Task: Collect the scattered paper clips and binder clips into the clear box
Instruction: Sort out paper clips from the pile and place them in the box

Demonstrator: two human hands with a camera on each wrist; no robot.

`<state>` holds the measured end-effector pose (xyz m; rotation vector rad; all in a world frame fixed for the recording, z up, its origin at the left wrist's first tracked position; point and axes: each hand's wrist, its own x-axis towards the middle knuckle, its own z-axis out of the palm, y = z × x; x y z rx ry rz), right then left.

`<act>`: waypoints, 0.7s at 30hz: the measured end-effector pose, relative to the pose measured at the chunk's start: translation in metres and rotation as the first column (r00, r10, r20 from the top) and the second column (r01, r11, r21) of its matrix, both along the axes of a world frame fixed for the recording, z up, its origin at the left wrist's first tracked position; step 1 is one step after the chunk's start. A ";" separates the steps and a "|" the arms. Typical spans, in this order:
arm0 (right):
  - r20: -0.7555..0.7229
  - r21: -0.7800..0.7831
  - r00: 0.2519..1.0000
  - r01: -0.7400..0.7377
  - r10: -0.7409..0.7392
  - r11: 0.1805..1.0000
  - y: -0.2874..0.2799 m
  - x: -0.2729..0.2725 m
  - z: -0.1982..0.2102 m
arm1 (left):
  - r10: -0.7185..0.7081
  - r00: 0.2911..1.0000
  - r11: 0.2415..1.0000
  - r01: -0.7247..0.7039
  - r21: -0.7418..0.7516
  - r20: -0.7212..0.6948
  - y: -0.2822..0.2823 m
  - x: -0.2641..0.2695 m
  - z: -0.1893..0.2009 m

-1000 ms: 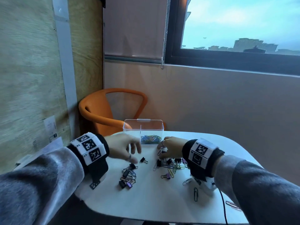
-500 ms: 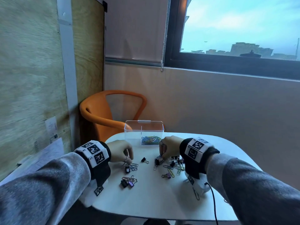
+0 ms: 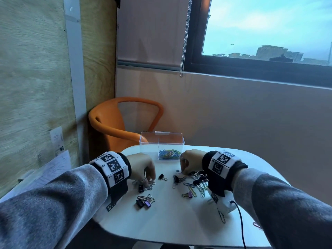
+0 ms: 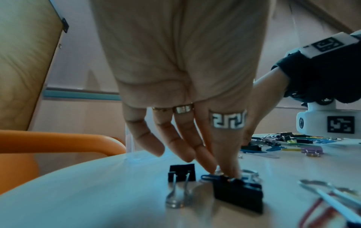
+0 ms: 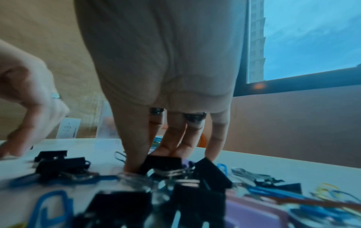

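Observation:
The clear box (image 3: 143,143) stands at the table's far edge, with coloured paper clips (image 3: 168,153) in its right compartment. My left hand (image 3: 150,180) reaches down to the table, and its fingertips (image 4: 230,171) pinch at the wire handle of a black binder clip (image 4: 238,192). A second black binder clip (image 4: 181,172) lies just to its left. My right hand (image 3: 183,172) is curled over a mixed pile of clips (image 3: 197,184). In the right wrist view its thumb and fingers (image 5: 134,154) close on a black binder clip (image 5: 162,163).
More binder clips (image 3: 145,202) lie near the front left, one small black one (image 3: 161,177) sits between my hands, and a paper clip (image 3: 221,215) is at the right. An orange chair (image 3: 125,123) stands behind the white table (image 3: 170,227). A black cable (image 3: 240,223) hangs at the right.
My left hand came down from a spread reach onto the clips on the left. My right hand dropped from the front of the box onto the pile.

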<state>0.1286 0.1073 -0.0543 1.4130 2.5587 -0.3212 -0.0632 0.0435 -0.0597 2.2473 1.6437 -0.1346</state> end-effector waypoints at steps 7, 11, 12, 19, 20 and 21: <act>-0.004 0.001 1.000 -0.018 0.018 1.000 -0.002 0.009 -0.002 | 0.031 0.995 0.998 -0.035 -0.047 -0.092 -0.003 0.009 -0.001; -0.047 0.031 0.998 -0.029 0.030 0.999 -0.005 0.009 -0.002 | 0.037 0.987 0.997 -0.047 -0.055 -0.154 -0.005 0.018 -0.002; -0.107 0.050 0.994 -0.015 0.021 0.999 -0.004 0.010 0.000 | 0.036 0.985 0.997 -0.046 -0.060 -0.172 -0.006 0.020 -0.001; -0.807 -0.497 0.356 0.022 -0.472 0.867 -0.004 0.028 0.019 | 0.057 0.991 0.993 -0.068 -0.094 -0.122 -0.008 0.017 -0.001; -0.801 -0.585 0.198 -0.053 -0.566 0.809 -0.006 0.032 0.020 | 0.065 0.992 0.993 -0.076 -0.095 -0.112 -0.008 0.016 -0.001; -0.774 -0.632 0.074 -0.121 -0.628 0.765 -0.008 0.035 0.019 | 0.079 0.993 0.992 -0.088 -0.095 -0.092 -0.009 0.016 0.000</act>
